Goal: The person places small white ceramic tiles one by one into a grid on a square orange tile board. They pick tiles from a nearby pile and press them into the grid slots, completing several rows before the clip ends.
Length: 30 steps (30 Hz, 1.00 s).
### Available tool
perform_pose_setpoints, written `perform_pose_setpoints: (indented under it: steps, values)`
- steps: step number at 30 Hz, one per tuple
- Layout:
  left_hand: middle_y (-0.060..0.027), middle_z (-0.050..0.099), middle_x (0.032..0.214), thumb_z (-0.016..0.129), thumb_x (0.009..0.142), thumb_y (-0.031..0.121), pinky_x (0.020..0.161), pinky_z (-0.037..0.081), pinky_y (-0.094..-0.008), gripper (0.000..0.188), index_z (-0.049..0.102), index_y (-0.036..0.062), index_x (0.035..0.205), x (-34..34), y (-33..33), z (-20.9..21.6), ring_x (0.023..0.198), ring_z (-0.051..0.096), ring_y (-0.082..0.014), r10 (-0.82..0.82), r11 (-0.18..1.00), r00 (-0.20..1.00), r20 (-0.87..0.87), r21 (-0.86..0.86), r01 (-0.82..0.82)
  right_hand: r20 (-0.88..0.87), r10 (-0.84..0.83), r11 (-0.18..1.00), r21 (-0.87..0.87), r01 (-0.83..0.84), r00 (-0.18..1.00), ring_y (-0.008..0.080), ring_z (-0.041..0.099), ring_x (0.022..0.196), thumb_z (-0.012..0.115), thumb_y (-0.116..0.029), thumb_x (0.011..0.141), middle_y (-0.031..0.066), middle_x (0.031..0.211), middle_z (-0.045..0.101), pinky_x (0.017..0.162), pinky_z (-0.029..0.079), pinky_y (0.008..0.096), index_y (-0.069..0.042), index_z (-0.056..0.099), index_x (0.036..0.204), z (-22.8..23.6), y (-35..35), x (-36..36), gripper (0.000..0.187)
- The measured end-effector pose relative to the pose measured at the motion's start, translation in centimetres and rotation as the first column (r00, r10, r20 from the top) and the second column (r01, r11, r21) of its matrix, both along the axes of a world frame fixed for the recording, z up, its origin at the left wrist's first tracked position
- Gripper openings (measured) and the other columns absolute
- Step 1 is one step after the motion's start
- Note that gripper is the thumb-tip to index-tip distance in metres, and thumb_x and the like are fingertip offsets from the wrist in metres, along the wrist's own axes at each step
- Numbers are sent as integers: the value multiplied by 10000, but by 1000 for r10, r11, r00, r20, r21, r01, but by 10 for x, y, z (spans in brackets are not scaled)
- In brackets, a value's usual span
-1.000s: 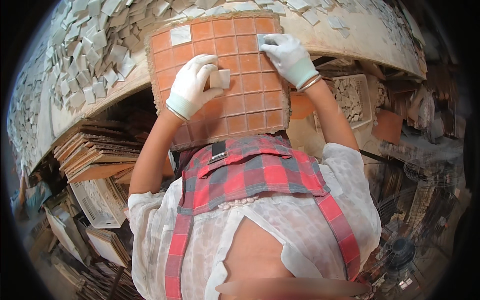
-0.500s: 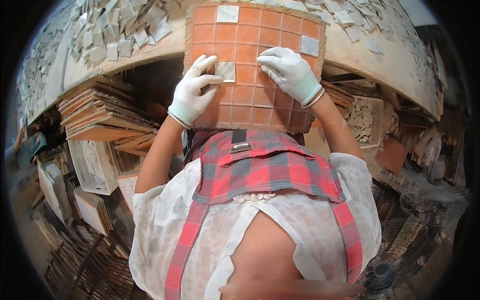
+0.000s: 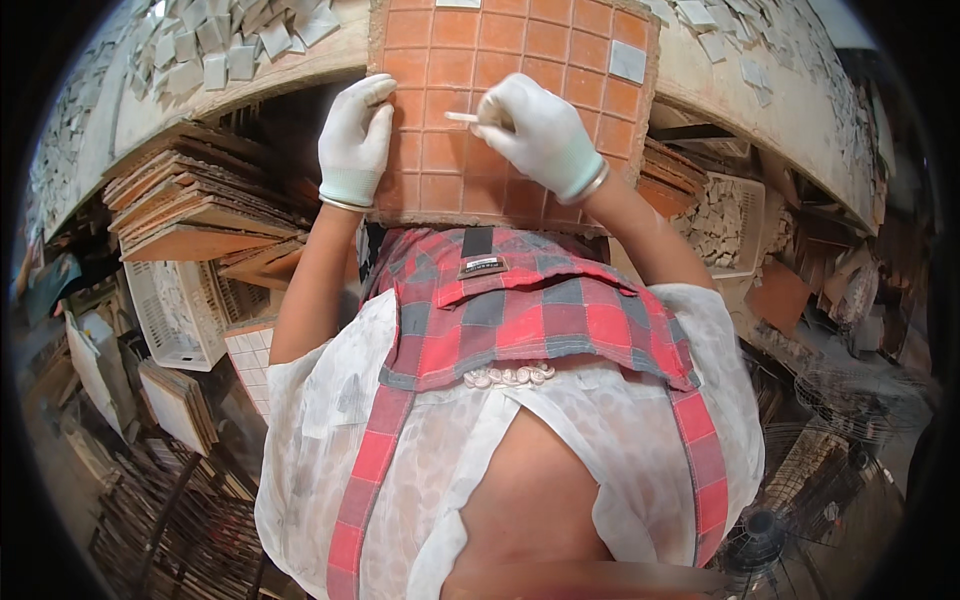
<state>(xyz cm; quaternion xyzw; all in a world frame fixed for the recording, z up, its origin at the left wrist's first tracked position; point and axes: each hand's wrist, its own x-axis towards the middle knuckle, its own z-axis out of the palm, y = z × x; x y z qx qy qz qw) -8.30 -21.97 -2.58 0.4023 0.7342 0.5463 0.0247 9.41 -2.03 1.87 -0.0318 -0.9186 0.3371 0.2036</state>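
Observation:
An orange-red board [image 3: 495,150], marked by a grid into square recesses, lies in front of me, its near edge close to my checked apron. My right hand [image 3: 540,135], in a white glove, is closed over the middle of the board. Its fingertips pinch a small white tile [image 3: 461,117], seen almost edge-on above the grid. At the board's left edge is my gloved left hand [image 3: 354,142], its thumb apart from the bent fingers and no tile visible in it. One white tile [image 3: 627,62] sits in a recess at the upper right; another [image 3: 458,3] shows at the top.
Loose white tiles [image 3: 240,62] are heaped on the bench to the left, with more tiles [image 3: 712,45] at the right. Stacked boards [image 3: 190,200] stand under the bench. Crates [image 3: 180,315] flank me, and a fan [image 3: 762,530] stands at lower right.
The white tile near my left hand has left the board and is now tilted in my right fingertips. My left hand has moved left to the board's edge. The view has shifted slightly.

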Motion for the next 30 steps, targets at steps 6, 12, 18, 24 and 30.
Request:
perform_pose_setpoints:
  steps: [6, 12, 18, 24, 30]
  values:
    - [-115, 724, 1266, 650, 1004, -27, 1036, 546, -317, 271, 704, -22, 1270, -2, -1, -7, 1159, 695, -191, 5, 997, 973, 232, 74, -23, -24, -93, 993, -81, 90, 995, 187, 666, 720, 792, -72, 916, 70, 867, 643, 671, 545, 304, -66, 641, 984, 3, -11, 40, 165]
    - [-129, 707, 1305, 638, 1032, -3, 1077, 512, -336, 288, 680, -46, 1314, -10, -8, -14, 1199, 668, -199, 146, 977, 973, 179, 129, -170, 406, -110, 366, -832, 416, 907, 191, 763, 869, 685, -145, 1041, 123, 1049, 722, 751, 647, 300, 49, 661, 1117, 13, 20, 32, 209]
    - [-207, 530, 1574, 494, 1109, 61, 1233, 371, -379, 498, 426, -64, 1587, 1, -28, -30, 1458, 511, -282, -15, 999, 999, 34, -47, 17, 433, -89, 296, -848, 439, 897, 190, 764, 861, 673, -166, 1049, 118, 1024, 733, 762, 645, 297, 52, 663, 1123, 8, 32, 40, 230]
    - [-228, 280, 1743, 428, 1106, 45, 1301, 232, -393, 660, 145, -59, 1693, 21, -35, -41, 1609, 294, -306, -104, 990, 964, 244, -64, 123, 495, -147, 583, -656, 480, 856, 126, 732, 751, 740, -180, 990, 60, 829, 719, 695, 576, 261, -16, 698, 1057, 47, 100, 123, 181]
    - [-239, 282, 1740, 461, 1099, 83, 1306, 230, -406, 652, 203, -71, 1677, 30, -31, -42, 1609, 299, -321, -27, 991, 985, 171, -125, 49, 489, -851, 525, 781, 337, 192, 380, 738, 1052, 619, -269, 1006, 167, 1091, 769, 891, 602, 510, -91, 747, 1068, 70, 167, 169, 228]
